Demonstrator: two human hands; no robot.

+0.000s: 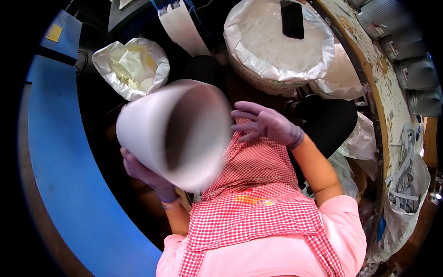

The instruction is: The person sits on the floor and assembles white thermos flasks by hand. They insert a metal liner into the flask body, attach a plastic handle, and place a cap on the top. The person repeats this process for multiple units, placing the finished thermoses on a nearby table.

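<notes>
A large white bucket-like container, blurred by motion, is tilted over my lap with its dark, hollow mouth turned toward my right side. My gloved left hand supports it from below on the left; part of that hand is hidden behind the white wall. Just off the rim, my gloved right hand has its fingers spread and holds nothing. Beneath the container lies my red-and-white checked apron.
A blue surface curves along the left. Ahead stand a small lined bin with pale scraps and a big lined tub bearing a black phone. A worn bench with grey containers runs along the right, above a bag of grey strips.
</notes>
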